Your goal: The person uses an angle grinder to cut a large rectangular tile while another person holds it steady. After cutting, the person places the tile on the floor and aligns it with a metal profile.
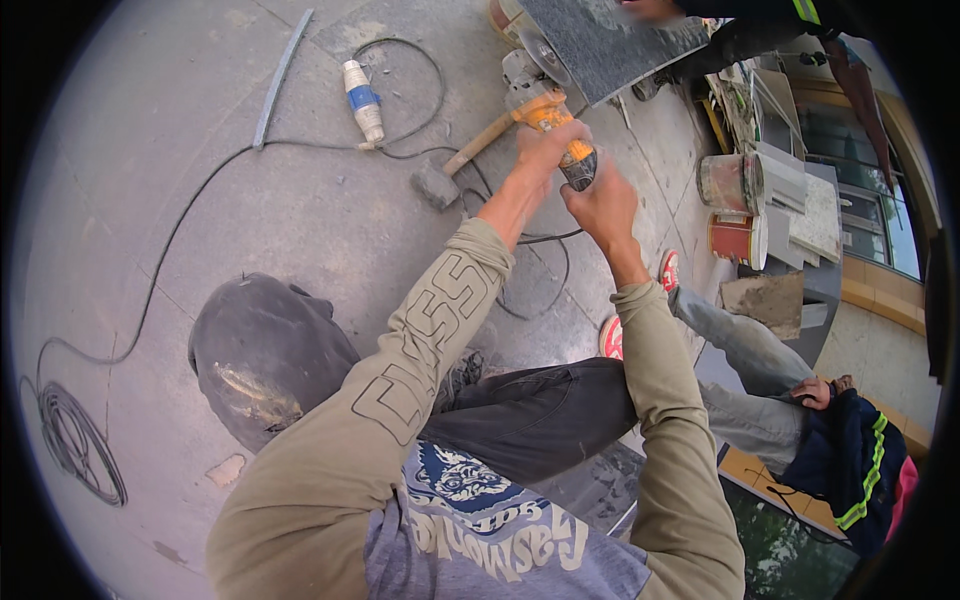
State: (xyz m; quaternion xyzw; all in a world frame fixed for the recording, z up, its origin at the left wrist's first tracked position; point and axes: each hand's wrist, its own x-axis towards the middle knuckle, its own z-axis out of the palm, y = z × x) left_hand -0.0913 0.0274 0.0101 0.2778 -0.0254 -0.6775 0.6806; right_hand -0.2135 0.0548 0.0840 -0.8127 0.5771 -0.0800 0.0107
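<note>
At the far left a coiled cable (80, 445) lies on the paving (240, 210), close to where the view darkens into its black rim. Next comes the wearer's bent knee (265, 350) in dark, dusty cloth, covering the ground beneath it. Higher up lie a thin grey strip (283, 78) and a white-and-blue plug connector (362, 100) in a loop of cord. A hammer (436, 186) rests on the paving, the far end of its wooden handle lost behind the tool.

The left hand (548, 148) is closed around the body of an orange-and-black angle grinder (545, 112), its fingers partly hidden on the underside. The grinder's disc (541, 54) overlaps the edge of a dark stone slab (625, 45) — whether they touch, I cannot tell. The right hand (605, 205) is curled on the tool's black tail, blurred, its fingertips hard to make out.

The slab is cut off by the upper edge, as is a co-worker, whose hand (652, 10) shows only as a smear above it. Further right stand two stained buckets (730, 183) — contents out of sight — and a seated person in jeans (750, 415), head not visible.
</note>
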